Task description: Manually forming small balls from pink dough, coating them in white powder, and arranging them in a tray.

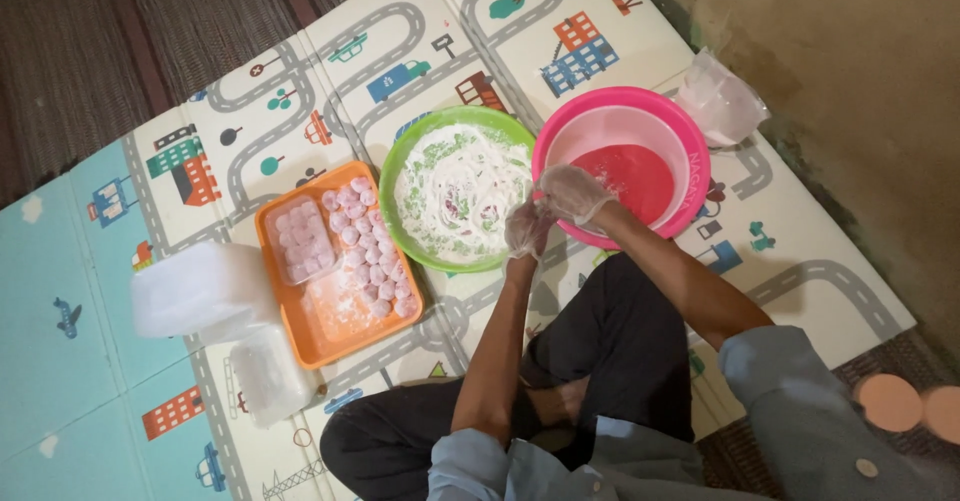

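My left hand (526,229) and my right hand (572,193), both in thin clear gloves, meet close together between a green bowl (415,146) and a pink bowl (690,151). Whether anything sits between the fingers is hidden. The green bowl holds white flour with a few pink and green lumps. Red paste (632,176) fills the bottom of the pink bowl. To the left, an orange tray (300,331) carries rows of flour-dusted pink balls (370,256) and a small clear box (300,239) packed with more.
I sit cross-legged on a play mat (300,101) printed with roads and houses. Clear plastic containers (200,291) lie left of the tray, and a crumpled plastic bag (722,99) sits right of the pink bowl. A bare floor (860,81) lies beyond the mat.
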